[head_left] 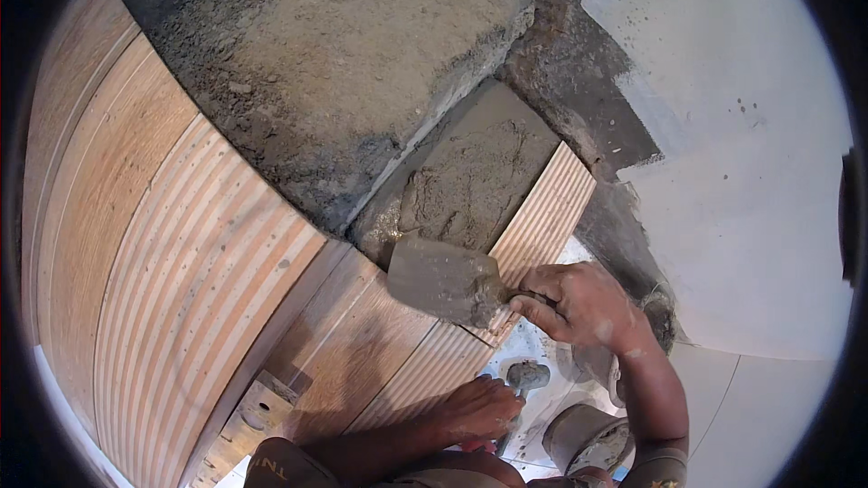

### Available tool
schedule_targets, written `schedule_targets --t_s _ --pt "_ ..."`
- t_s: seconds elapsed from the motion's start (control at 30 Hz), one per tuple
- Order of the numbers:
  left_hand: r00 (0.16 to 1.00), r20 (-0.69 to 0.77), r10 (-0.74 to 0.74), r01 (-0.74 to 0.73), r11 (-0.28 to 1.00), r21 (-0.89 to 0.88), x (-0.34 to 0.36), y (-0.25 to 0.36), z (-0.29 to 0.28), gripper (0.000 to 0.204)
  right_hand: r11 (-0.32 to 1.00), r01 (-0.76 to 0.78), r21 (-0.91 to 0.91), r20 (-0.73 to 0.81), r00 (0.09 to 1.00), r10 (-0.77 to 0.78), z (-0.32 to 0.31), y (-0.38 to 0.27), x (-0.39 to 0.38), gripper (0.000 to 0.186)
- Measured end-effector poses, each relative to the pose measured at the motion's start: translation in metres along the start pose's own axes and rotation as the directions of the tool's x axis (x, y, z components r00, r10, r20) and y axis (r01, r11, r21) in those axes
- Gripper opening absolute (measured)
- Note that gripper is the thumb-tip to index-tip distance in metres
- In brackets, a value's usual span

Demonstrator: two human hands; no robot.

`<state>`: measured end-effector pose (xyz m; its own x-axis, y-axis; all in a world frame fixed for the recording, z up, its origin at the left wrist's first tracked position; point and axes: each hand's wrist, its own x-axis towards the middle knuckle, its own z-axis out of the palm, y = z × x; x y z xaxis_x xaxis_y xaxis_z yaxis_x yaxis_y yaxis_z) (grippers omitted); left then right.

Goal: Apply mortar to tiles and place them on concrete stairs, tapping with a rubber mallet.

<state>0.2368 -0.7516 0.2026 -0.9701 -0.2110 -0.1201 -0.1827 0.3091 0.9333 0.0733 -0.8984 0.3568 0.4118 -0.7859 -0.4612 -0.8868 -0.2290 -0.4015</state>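
Observation:
My right hand (583, 303) is closed round the handle of a mortar-smeared trowel (440, 278), with the thumb along it. The blade lies over the near end of a wet mortar bed (475, 183), partly above the wood-look step tiles. Beside the mortar runs a narrow ribbed tile strip (542, 217), passing under the trowel. My left hand (481, 410) rests at the edge of the lower ribbed tiling (425, 370), its fingers bent down and mostly hidden. Close to it is a grey-headed mallet (527, 374); whether the hand touches its handle cannot be made out.
A rough concrete step (353, 36) rises beyond the mortar. Tiled steps (199, 253) curve along the left. On the right stands a white-coated wall (741, 126) with bare grey patches. A mortar-stained bucket (588, 438) stands near my right forearm, and a holed wooden piece (258, 416) lies lower left.

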Motion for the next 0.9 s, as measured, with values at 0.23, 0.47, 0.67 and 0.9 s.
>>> schedule_targets --t_s 0.23,0.47,0.67,0.9 --pt "0.813 -0.515 0.273 -0.338 0.94 -0.035 -0.028 -0.014 0.022 0.062 0.989 0.119 -0.091 0.141 0.984 -0.105 -0.014 0.02 0.032 0.034" --pt "0.968 -0.232 0.092 -0.09 0.996 0.019 -0.004 -0.018 0.039 0.052 0.972 0.107 -0.21 0.193 0.979 -0.066 -0.027 0.019 0.051 0.034" --pt "0.997 -0.06 -0.051 0.045 0.995 -0.094 0.011 0.004 0.001 0.012 0.934 0.107 -0.342 0.081 0.993 -0.084 -0.034 0.033 0.066 0.03" --pt "0.991 -0.131 0.013 -0.02 0.998 -0.058 0.004 0.006 -0.005 0.022 0.911 0.172 -0.376 0.006 0.983 -0.183 -0.031 0.046 0.079 0.031"
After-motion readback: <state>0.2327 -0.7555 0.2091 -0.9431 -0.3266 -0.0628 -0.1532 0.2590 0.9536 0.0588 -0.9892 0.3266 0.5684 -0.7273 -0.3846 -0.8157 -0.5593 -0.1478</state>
